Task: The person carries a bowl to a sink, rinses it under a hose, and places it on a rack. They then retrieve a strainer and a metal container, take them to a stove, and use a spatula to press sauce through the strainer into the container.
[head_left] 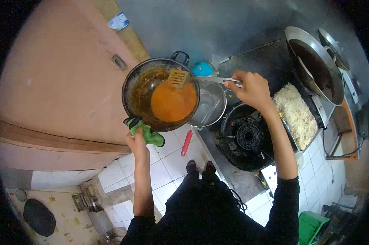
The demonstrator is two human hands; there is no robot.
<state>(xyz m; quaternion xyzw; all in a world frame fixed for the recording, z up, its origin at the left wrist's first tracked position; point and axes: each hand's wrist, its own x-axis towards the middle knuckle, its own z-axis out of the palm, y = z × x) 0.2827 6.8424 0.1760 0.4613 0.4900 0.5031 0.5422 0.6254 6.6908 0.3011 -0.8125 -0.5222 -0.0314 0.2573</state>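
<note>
My left hand is closed on a green cloth wrapped at the near handle of a dark wok. The wok is lifted and tilted to the right, with orange-red sauce pooled on that side. With my right hand I grip the handle of a slotted spatula, whose head is over the sauce. Beneath the wok's right rim is a metal pot or bowl, partly hidden. A red handle sticks out below it, perhaps belonging to a utensil there.
A black gas burner is on the counter to the right. Past it are a tray of pale, crumbly food and a large wok. A blue item lies behind the pot. To the left is a brown wooden panel.
</note>
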